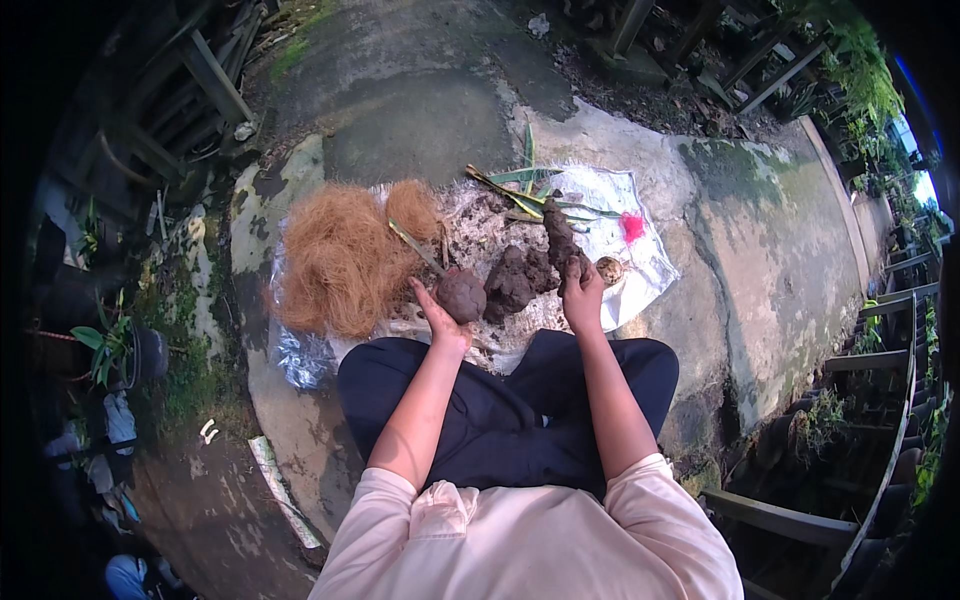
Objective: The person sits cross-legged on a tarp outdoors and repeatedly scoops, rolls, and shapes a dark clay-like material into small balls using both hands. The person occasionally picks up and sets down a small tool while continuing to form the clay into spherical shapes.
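Note:
My left hand (447, 324) cups a rounded ball of dark, wet mud (460, 295), thumb out to the side. A narrow leaf strip (415, 246) slants up from the ball's far side; whether it is stuck in the mud is unclear. My right hand (582, 294), fingers muddy, pinches the near end of a long dark mud lump (559, 229). Between the hands a larger mud mound (511, 281) rests on a soiled white woven sack (643, 289). Just right of my right fingers lies a small speckled round object (609, 271).
Brown coconut-like fibre (330, 259) is heaped at the left, with a smaller tuft (412, 210) beside it. Long green leaves (525, 196) and pink-red string (632, 226) lie on the sack. Crinkled clear plastic (300, 360) pokes out below the fibre. A potted plant (150, 351) stands far left.

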`<action>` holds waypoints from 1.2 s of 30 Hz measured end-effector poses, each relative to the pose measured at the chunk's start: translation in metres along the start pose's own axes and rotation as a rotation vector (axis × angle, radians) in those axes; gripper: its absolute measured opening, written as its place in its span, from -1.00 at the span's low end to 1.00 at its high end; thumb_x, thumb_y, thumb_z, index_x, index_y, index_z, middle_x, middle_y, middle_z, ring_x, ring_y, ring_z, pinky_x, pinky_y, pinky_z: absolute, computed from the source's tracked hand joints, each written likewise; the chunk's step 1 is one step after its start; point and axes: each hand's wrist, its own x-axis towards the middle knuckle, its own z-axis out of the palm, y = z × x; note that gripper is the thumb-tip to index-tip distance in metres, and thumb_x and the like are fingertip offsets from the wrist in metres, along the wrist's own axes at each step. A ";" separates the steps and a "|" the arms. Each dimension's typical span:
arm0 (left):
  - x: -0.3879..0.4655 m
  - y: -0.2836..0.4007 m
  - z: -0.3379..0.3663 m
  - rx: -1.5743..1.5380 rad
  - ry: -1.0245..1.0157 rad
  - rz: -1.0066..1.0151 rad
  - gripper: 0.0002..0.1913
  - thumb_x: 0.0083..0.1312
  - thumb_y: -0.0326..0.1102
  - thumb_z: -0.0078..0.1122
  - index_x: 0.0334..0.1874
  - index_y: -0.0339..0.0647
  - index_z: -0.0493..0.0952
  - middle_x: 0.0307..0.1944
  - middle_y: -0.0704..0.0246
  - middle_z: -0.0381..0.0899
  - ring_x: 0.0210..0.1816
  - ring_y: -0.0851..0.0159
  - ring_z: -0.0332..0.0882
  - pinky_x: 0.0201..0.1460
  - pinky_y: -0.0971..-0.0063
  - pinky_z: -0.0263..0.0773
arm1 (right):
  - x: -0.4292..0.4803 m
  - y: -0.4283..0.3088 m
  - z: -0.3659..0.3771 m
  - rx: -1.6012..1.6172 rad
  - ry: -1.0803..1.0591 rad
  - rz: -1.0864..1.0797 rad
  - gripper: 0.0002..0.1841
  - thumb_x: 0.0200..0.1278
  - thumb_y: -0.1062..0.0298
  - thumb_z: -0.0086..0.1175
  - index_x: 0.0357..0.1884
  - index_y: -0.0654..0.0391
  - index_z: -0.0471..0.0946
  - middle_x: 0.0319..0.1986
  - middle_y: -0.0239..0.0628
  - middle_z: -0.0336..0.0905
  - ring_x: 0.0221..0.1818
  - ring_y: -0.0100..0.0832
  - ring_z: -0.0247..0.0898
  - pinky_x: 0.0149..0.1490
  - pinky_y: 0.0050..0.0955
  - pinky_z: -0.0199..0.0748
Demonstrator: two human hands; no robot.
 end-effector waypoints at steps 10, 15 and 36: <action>-0.002 0.002 -0.005 -0.083 -0.019 -0.031 -0.11 0.19 0.59 -0.18 0.15 -0.17 0.43 0.06 0.20 0.55 0.02 -0.01 0.56 0.10 0.09 0.46 | 0.038 0.054 0.011 -0.695 -0.157 0.301 -0.40 0.41 -0.10 -0.08 -0.14 0.39 0.57 -0.34 0.11 0.60 -0.21 -0.04 0.53 -0.05 -0.13 0.44; 0.001 -0.001 -0.002 -0.080 -0.032 -0.055 -0.17 0.21 0.57 -0.21 0.15 -0.08 0.43 0.03 0.27 0.54 -0.04 0.01 0.57 -0.05 0.10 0.48 | 0.071 -0.018 0.004 -0.437 -0.159 0.233 -0.46 0.38 -0.06 -0.03 -0.19 0.35 0.59 -0.32 0.20 0.61 -0.15 0.15 0.55 -0.05 -0.09 0.45; 0.006 -0.007 -0.010 -0.057 -0.040 -0.082 -0.26 0.27 0.45 -0.11 0.08 -0.16 0.47 -0.06 0.21 0.61 -0.13 0.02 0.64 -0.03 0.11 0.56 | 0.063 -0.091 0.003 -0.409 -0.485 0.105 -0.51 0.38 0.14 0.13 0.15 0.33 0.42 -0.05 -0.14 0.60 -0.16 -0.34 0.60 -0.05 -0.37 0.47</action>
